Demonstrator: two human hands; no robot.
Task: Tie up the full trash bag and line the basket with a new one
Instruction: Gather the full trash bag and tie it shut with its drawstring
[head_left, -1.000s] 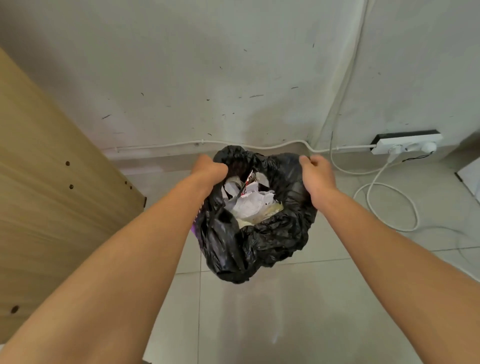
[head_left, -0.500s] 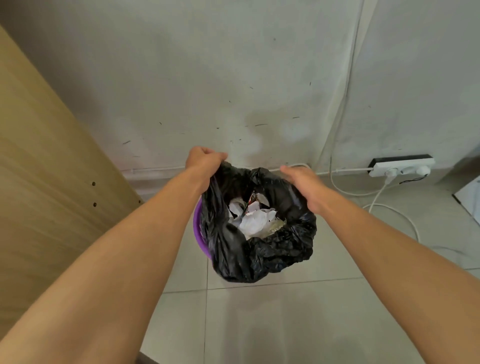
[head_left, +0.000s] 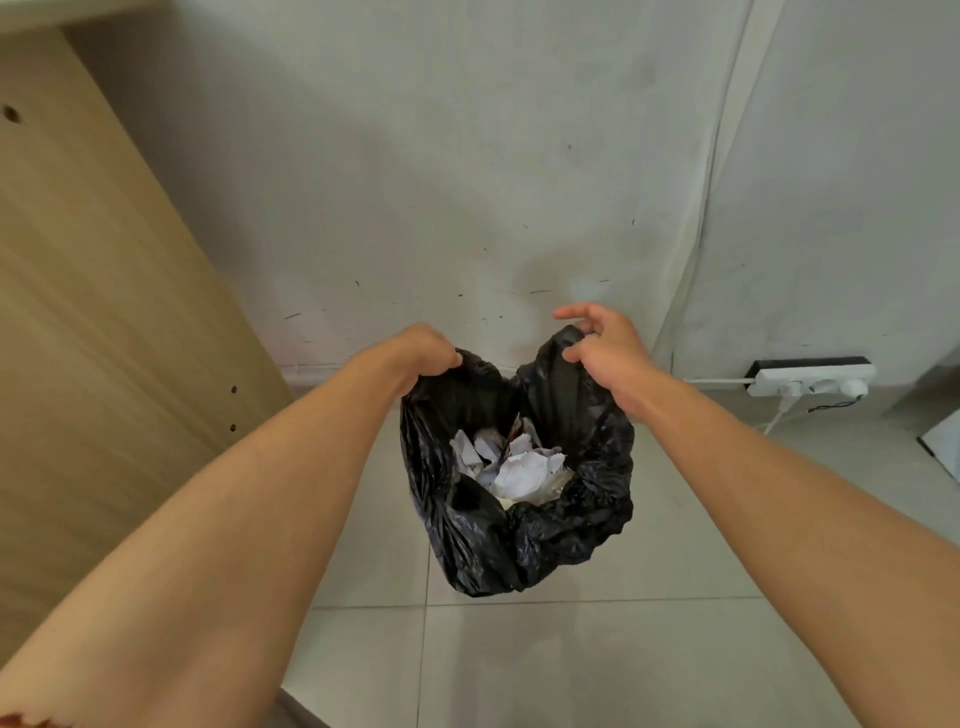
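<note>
- A wooden panel (head_left: 88, 291) fills the left side, leaning up toward the far wall; small drilled holes dot its face.
- The far wall (head_left: 441, 171) is pale grey and marked with thin dark scuffs; a white cable (head_left: 727, 130) runs down it on the right.
- On the floor at the far right, against the wall, lies a white power strip (head_left: 810, 378) with plugs in it and a cord trailing toward the near side.
- The floor (head_left: 571, 665) is of light tiles with thin grout lines.
- At the right edge a white flat thing shows only by its corner; what it is cannot be told.
- The black trash bag (head_left: 524, 540) is in the middle of the view, over the floor tiles, its mouth wide open between the two hands.
- Inside it lies crumpled white paper (head_left: 519, 467) with other scraps.
- The basket cannot be made out; the bag covers whatever is beneath it.
- The left hand (head_left: 421, 351) grips the left far edge of the bag's rim, fingers curled round the plastic, knuckles up.
- The right hand (head_left: 597, 345) pinches the right far edge of the rim, which stands up in a peak; its forefinger points loosely out to the left.
- Both forearms reach in from the near corners, bare, and converge on the bag; the hands are apart, with the bag's mouth between them.
</note>
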